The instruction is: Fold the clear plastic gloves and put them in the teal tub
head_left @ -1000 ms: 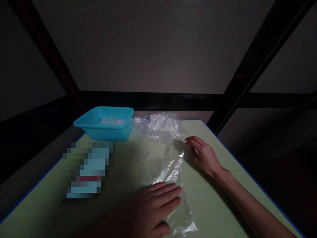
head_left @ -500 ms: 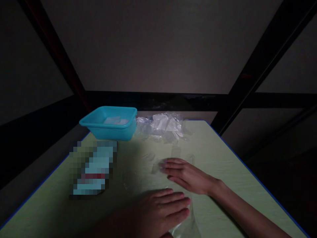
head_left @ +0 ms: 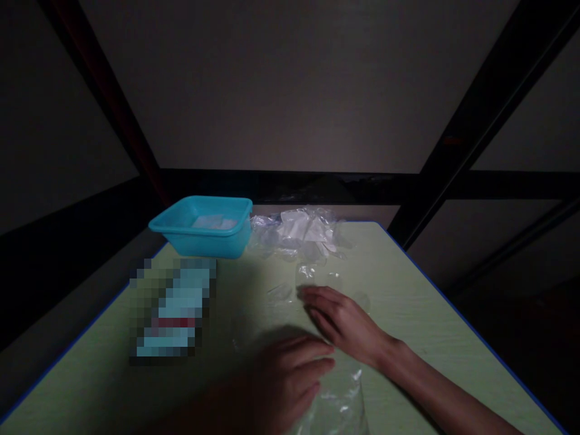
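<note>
A clear plastic bag (head_left: 344, 405) lies on the table at the bottom middle. My left hand (head_left: 294, 380) hovers over its left side, fingers curved and apart, with nothing visible in them. Farther forward, my right hand (head_left: 338, 314) rests palm down, fingers stretched and slightly bent, their tips close to a small clear plastic piece (head_left: 305, 273). The underside of that hand is hidden. Another thin clear plastic scrap (head_left: 280, 293) lies left of the right fingertips.
A blue plastic basin (head_left: 203, 243) with white pieces inside stands at the back left. Beside it is a heap of crumpled clear plastic and white paper (head_left: 301, 229). A blurred-out, pale blue item (head_left: 183, 299) lies at left. The table (head_left: 435, 338) has blue edges.
My left hand has lifted and drawn back slightly, its fingers curving from flat. My right hand has shifted slightly, and the plastic by its fingertips now bulges and glints. More of the bag shows.
</note>
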The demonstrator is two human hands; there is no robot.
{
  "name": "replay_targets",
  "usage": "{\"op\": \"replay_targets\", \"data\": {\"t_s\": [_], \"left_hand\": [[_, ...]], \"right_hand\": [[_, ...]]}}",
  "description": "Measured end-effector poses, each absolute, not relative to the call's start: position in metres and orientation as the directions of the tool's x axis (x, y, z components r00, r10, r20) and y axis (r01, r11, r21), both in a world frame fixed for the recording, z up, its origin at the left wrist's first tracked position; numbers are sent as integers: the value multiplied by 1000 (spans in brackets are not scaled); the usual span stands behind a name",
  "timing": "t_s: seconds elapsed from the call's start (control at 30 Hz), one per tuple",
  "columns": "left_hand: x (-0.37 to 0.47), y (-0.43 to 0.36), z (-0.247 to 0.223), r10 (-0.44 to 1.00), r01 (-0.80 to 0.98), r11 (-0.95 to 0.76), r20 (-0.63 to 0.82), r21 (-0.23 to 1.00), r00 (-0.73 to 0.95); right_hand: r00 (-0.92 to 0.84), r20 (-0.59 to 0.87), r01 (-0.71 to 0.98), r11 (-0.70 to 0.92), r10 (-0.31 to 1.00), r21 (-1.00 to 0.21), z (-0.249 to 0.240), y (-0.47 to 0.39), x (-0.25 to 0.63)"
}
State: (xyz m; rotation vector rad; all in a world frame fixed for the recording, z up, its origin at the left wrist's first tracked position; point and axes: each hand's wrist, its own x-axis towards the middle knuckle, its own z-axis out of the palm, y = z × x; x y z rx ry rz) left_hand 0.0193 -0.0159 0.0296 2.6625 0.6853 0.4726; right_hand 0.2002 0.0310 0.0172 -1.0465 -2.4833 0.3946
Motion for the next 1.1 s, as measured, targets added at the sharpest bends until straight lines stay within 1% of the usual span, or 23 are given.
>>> {"op": "replay_targets", "data": {"t_s": [0.07,0.17,0.33,0.43,0.6,0.67,0.7,0.77,0.83,0.9,0.97,1.03,1.1], "left_hand": [[19,-10,20,635,491,-745,253,452,730],[15,1,8,729,592,-670,245,448,640],[6,15,2,819,714,-568,201,409,537],[4,21,4,871,788,-484,128,379,474],[3,26,4,908,864,-405,17,300,419],[2,27,1,919,876,-384,26,292,394],[2,27,0,922,874,-381,55,301,384],[2,26,-3,913,844,-409,170,347,372],[3,23,-4,873,776,-484,293,404,391],[6,17,-1,814,683,-581,341,442,471],[10,10,4,725,579,-681,305,448,617],[12,4,10,600,476,-771,232,424,765],[14,0,14,495,410,-825,147,390,856]], "right_hand": [[-651,221,622,677,727,-394,14,29,197],[-653,173,653,664,737,-365,12,30,195],[-654,145,678,660,743,-323,12,31,195],[-656,119,695,658,745,-291,12,31,196],[-626,74,739,621,776,-263,11,33,200],[-614,72,747,608,786,-269,13,35,201],[-607,86,747,604,790,-278,14,36,202],[-583,150,739,598,798,-309,16,37,203],[-555,232,718,601,799,-351,17,39,203],[-554,280,686,620,784,-380,16,40,203],[-602,271,648,658,751,-384,13,41,203],[-671,223,612,698,707,-373,11,43,203],[-725,166,589,727,668,-354,11,46,204]]}}
